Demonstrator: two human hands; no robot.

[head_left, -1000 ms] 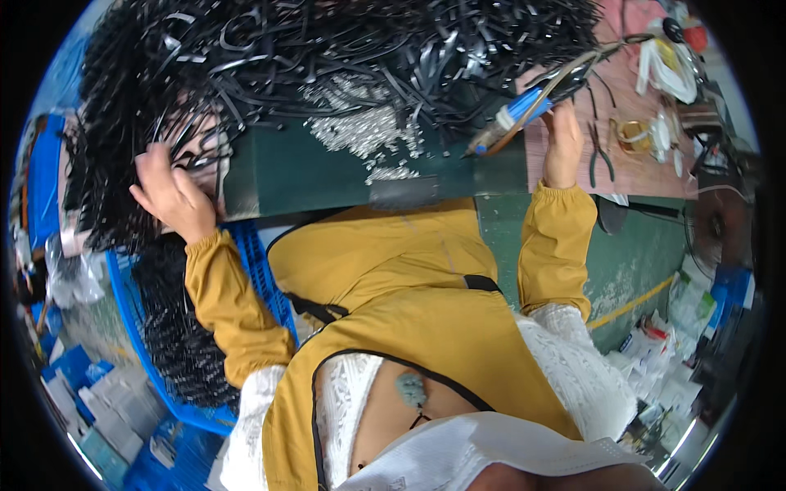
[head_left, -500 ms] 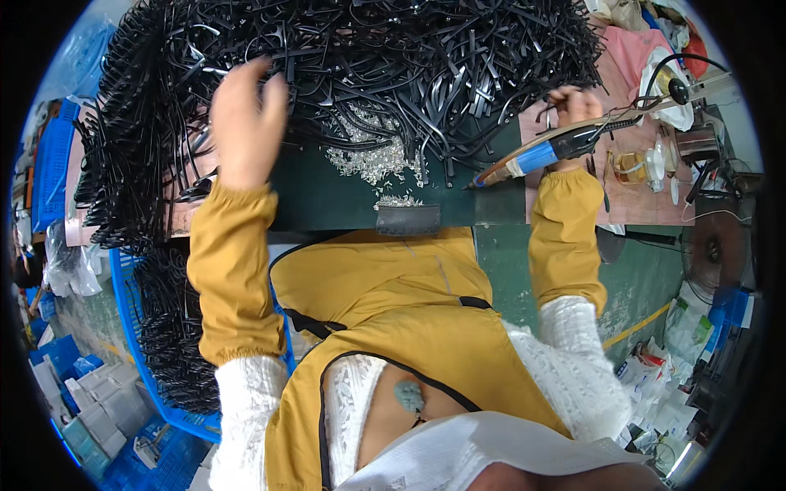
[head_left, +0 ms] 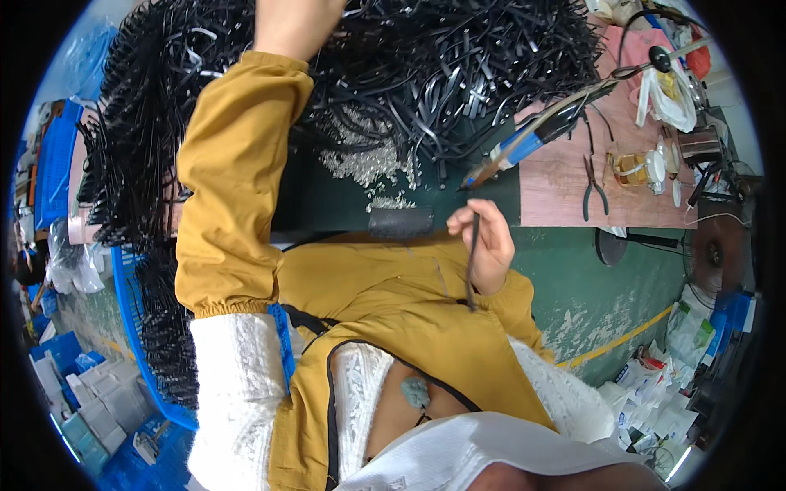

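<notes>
Nearest, our right hand (head_left: 485, 245) pinches one black strip (head_left: 472, 262) upright above the lap, so we should keep it vertical and steady. Farther out, our left hand (head_left: 291, 24) reaches into the black strip pile (head_left: 426, 65); its grip is cut off, so we cannot tell. The soldering tool (head_left: 524, 147) lies beyond.

A person in mustard-yellow sleeve covers sits at a dark green workbench (head_left: 327, 196). The right hand (head_left: 489, 245), just off the bench's near edge, pinches a thin black strip (head_left: 472, 262) that hangs down over the lap. The left hand (head_left: 291, 20) reaches up into a large heap of black strips (head_left: 426, 74) covering the bench's far side; its fingers are cut off by the frame. A blue-handled soldering iron (head_left: 524, 147) points toward the right hand. Pliers (head_left: 591, 184) lie on a pink board (head_left: 565, 184) at the bench's right end.
</notes>
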